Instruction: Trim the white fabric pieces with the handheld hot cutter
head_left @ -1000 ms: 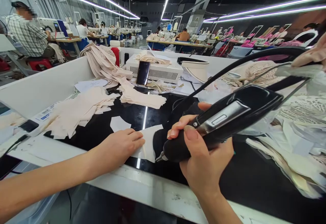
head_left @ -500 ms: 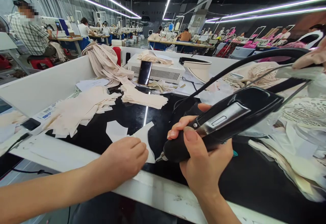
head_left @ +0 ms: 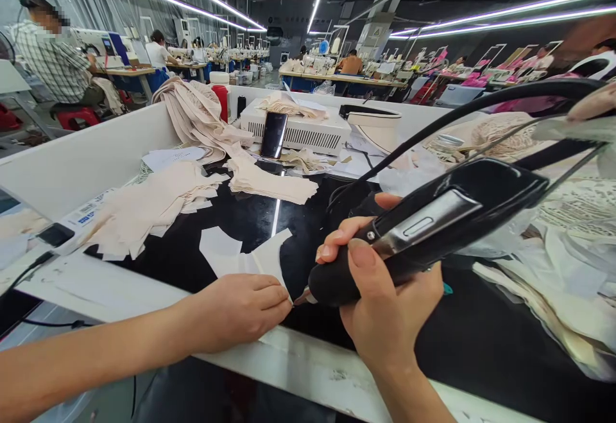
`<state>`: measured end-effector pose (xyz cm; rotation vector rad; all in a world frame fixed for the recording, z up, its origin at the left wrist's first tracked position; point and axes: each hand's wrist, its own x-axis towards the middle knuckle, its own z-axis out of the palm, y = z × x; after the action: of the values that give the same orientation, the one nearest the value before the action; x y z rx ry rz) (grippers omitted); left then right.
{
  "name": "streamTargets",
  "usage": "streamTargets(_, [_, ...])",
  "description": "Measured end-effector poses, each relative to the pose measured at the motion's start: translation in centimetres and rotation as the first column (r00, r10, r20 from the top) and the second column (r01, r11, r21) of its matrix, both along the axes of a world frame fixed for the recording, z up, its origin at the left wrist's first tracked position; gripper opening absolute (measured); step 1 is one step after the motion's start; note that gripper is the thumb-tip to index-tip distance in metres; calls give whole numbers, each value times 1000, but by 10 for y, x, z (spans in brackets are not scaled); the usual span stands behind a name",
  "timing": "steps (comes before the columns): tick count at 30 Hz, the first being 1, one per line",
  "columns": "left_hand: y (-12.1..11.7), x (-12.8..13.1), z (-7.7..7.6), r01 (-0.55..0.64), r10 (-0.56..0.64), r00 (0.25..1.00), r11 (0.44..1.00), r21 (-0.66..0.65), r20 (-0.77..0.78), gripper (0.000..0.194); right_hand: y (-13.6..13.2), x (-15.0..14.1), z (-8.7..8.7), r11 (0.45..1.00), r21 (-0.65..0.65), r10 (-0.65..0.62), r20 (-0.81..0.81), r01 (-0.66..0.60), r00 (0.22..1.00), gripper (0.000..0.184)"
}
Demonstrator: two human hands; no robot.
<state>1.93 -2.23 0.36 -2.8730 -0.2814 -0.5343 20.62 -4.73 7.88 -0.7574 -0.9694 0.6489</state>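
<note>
My right hand (head_left: 389, 301) is wrapped round a black corded hand tool (head_left: 433, 224) with a silver lever on its side. The tool's small metal tip (head_left: 303, 296) points left, close above the black tabletop. My left hand (head_left: 245, 310) is closed, its fingertips pinching the lower corner of a cream fabric piece (head_left: 272, 256) right beside the tip. Whether the tip touches the fabric I cannot tell. A second pale piece (head_left: 219, 250) lies against it on the left. The near edge of the held piece is hidden under my fingers.
Stacks of cut beige fabric (head_left: 144, 205) lie left, another stack (head_left: 269, 182) ahead. A phone (head_left: 274, 134) leans on a white vented box (head_left: 308, 131). The tool's black cable (head_left: 433, 128) arches right, near a co-worker's hand (head_left: 594, 103). Loose fabric (head_left: 543, 307) lies right. A white wall (head_left: 96, 153) edges the table.
My left hand has slid right and slightly down along the fabric, its fingertips now at the tool's tip. The tool's rear end has shifted slightly right; my right hand is nearly still.
</note>
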Motion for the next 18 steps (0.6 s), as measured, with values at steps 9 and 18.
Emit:
streamTargets(9, [6,-3,6,-76,76,994,997,-8,83,10,1,0,0,1000,4,-5,18,5,1000,49])
streamTargets(18, [7,-7,7,-76,77,997,995,-70,15,15,1,0,0,1000,-4,-11,24,12,1000,50])
